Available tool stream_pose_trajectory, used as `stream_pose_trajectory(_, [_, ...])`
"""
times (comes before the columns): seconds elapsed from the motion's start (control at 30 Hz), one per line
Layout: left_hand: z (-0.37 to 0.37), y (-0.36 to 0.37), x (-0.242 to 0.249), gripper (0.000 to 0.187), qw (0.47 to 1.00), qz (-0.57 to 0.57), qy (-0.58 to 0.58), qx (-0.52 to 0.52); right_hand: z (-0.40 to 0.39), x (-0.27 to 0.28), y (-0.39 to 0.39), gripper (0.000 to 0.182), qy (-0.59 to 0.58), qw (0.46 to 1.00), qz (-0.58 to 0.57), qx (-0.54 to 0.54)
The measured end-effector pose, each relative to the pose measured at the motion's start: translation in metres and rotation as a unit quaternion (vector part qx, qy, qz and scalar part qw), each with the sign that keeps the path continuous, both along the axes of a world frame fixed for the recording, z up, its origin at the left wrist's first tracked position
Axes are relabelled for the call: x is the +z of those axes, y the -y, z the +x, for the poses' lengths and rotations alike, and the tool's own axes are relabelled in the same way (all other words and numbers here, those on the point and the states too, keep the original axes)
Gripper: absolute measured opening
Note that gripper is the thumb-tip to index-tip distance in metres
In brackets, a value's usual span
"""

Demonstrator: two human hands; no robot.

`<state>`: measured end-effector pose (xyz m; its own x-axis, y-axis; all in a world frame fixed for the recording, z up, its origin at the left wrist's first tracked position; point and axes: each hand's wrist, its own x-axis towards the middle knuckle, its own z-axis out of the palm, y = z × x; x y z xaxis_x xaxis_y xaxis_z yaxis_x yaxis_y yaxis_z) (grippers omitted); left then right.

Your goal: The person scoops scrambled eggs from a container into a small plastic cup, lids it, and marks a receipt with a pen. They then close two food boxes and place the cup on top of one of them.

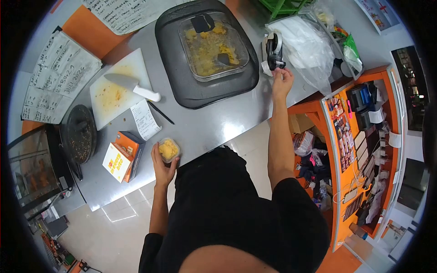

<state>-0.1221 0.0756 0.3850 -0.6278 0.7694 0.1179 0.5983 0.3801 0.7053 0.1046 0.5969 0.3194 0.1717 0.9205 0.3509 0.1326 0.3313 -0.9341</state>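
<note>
My left hand [163,164] is wrapped round a small clear plastic cup [176,156] of yellow food, at the front edge of the steel table. Farther off to the right, my right hand [283,82] pinches at the near end of a black tape dispenser [275,51], on the tape; the strip itself is hardly visible. Left of the cup stand an orange box [129,144] and a white-fronted carton [117,162]. A paper receipt [145,120] and a black pen [161,113] lie just beyond the cup.
A knife [132,86] rests on a stained cutting board [101,93], near a round dark lid [79,133]. In the middle, a clear lidded container [214,75] sits on a black tray [177,93]. White plastic bags [302,50] lie beside the dispenser. An orange counter [314,107] adjoins at right.
</note>
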Motion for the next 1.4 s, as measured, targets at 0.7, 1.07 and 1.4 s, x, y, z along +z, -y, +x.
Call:
stream_pose_trajectory(0.7, [-0.010, -0.024, 0.051, 0.074, 0.939, 0.175, 0.297, 0.012, -0.121, 0.152, 0.364, 0.007, 0.069, 0.843, -0.202, 0.493])
stream_pose_trajectory(1.07, [-0.017, -0.002, 0.068, 0.051, 0.974, 0.164, 0.158, 0.019, -0.144, 0.161, 0.404, 0.008, 0.159, 0.857, -0.174, 0.459])
stream_pose_trajectory(1.4, [-0.023, -0.003, 0.066, 0.043, 0.979, 0.177, 0.073, 0.068, -0.150, 0.154, 0.414, 0.014, 0.184, 0.856, -0.182, 0.447])
